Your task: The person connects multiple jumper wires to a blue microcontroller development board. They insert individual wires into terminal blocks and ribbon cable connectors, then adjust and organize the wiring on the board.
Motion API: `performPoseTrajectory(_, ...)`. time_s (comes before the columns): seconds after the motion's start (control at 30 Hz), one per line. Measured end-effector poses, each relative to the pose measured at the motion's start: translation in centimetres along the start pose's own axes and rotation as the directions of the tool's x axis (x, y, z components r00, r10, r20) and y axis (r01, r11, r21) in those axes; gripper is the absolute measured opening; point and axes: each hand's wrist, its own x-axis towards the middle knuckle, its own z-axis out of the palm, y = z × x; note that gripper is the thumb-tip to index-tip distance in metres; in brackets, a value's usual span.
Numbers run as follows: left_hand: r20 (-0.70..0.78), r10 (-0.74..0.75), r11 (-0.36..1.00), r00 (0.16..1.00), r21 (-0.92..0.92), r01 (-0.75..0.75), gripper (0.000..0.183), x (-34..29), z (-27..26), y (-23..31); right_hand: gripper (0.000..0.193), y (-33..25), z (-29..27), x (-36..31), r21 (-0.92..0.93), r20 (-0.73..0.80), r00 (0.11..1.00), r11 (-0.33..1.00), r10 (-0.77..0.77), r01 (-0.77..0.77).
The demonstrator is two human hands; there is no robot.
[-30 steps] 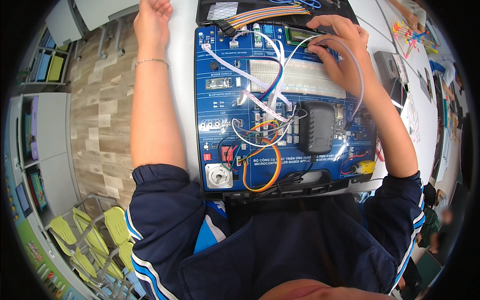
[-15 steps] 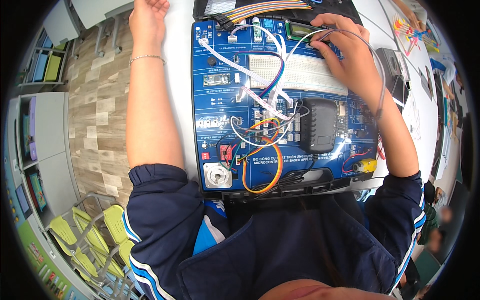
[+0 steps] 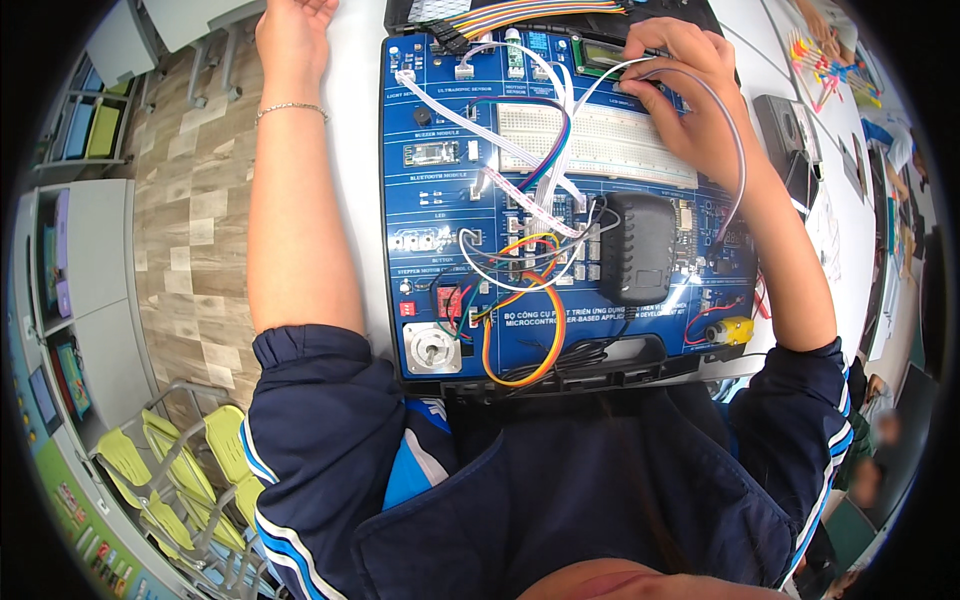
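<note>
My right hand (image 3: 690, 95) is at the board's upper right, thumb and fingertips pinched on a thin white-grey cable (image 3: 735, 125). Its far part arcs over the back of that hand and hangs down over the right side of the blue electronics training board (image 3: 410, 215). Just behind my fingertips is a small green-framed display (image 3: 597, 55), partly hidden by the hand. My left hand (image 3: 293, 45) rests off the board's far left, palm partly up. Its fingers, loosely bent and cut by the top edge, hold nothing visible.
On the board are a white breadboard (image 3: 590, 140), a black power adapter (image 3: 638, 248), a stepper motor (image 3: 432, 348), a yellow gear motor (image 3: 728, 331) and tangled wires. A rainbow ribbon cable (image 3: 540, 15) lies beyond it. A grey box (image 3: 782, 125) stands to the right; green chairs (image 3: 185, 470) are at lower left.
The cable's hanging end has swung left, from over my right forearm to over the board's right side. My right hand keeps its pinch near the display; the left hand has hardly moved.
</note>
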Motion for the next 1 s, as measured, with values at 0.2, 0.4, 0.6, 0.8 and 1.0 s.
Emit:
performPoseTrajectory(0.2, 0.001, -0.007, 1.0, 1.0, 0.001, 0.007, 0.049, -0.1, 0.0, 0.0, 0.02, -0.8, -1.3, 1.4, 0.052, 0.091, 0.993, 0.996, 0.07, -0.075)
performPoseTrajectory(0.4, -0.003, 0.005, 1.0, 1.0, 0.022, -0.005, 0.048, -0.2, 0.2, -0.2, 0.02, -0.9, -0.2, 0.4, 0.008, 0.039, 0.995, 0.995, 0.095, -0.096)
performPoseTrajectory(0.6, 0.004, -0.008, 0.99, 1.0, 0.14, 0.008, 0.054, 0.6, 0.0, 0.2, 0.007, 0.8, 1.5, -1.3, 0.082, -0.095, 0.99, 0.992, 0.103, -0.095)
performPoseTrajectory(0.8, 0.021, -0.016, 0.995, 1.0, 0.098, 0.014, 0.052, 0.9, -0.3, 0.2, 0.01, 1.6, 0.1, -1.2, 0.063, 0.0, 0.997, 0.995, 0.082, -0.082)
performPoseTrajectory(1.0, 0.021, -0.016, 0.995, 1.0, 0.097, 0.014, 0.052, 0.9, -0.3, 0.3, 0.013, 1.1, 0.0, -0.6, 0.033, 0.012, 0.996, 0.995, 0.092, -0.092)
